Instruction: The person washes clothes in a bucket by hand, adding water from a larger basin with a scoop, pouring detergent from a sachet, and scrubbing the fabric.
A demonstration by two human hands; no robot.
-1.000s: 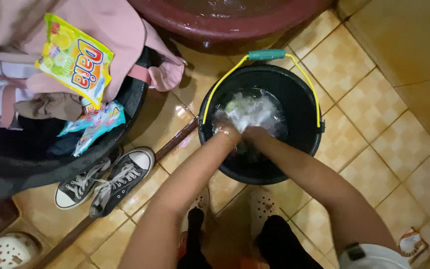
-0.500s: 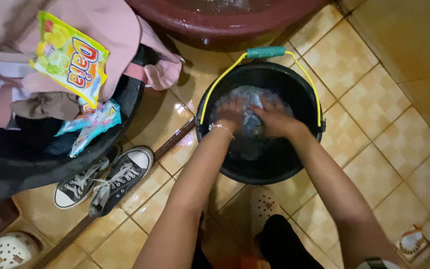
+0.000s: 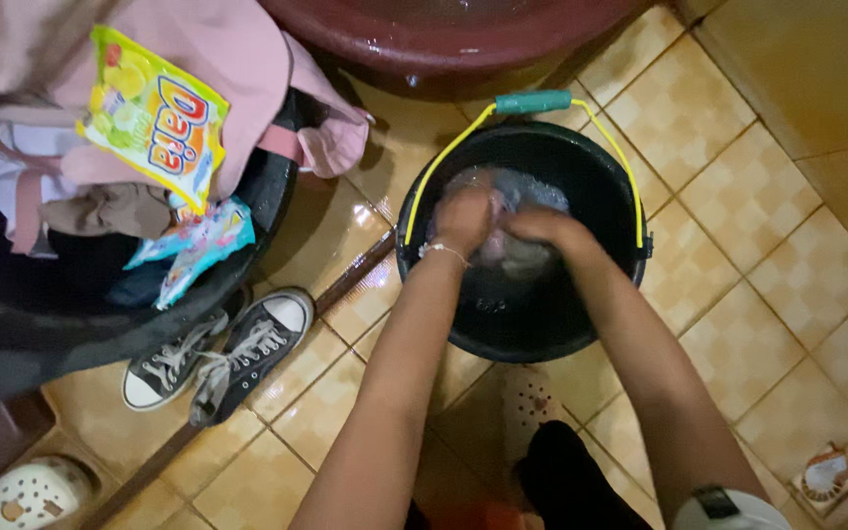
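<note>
A black bucket (image 3: pixel 591 304) with a yellow handle and green grip stands on the tiled floor, holding soapy water. Both my hands are inside it. My left hand (image 3: pixel 463 218), with a thin bracelet at the wrist, and my right hand (image 3: pixel 537 226) are closed together on a wet, pale grey cloth (image 3: pixel 522 257) raised just above the water. Part of the cloth is hidden under my fingers.
A large black basin (image 3: pixel 247 236) at the left holds pink clothes (image 3: pixel 238 49), a yellow detergent pouch (image 3: pixel 154 118) and a light blue sachet (image 3: pixel 198 245). Black sneakers (image 3: pixel 218 358) lie beside it. A dark red tub (image 3: pixel 444 44) sits behind the bucket. A white clog (image 3: pixel 26 491) is at the lower left.
My hands have risen out of the foamy water and drawn together, bunching the cloth between them. The view has shifted slightly.
</note>
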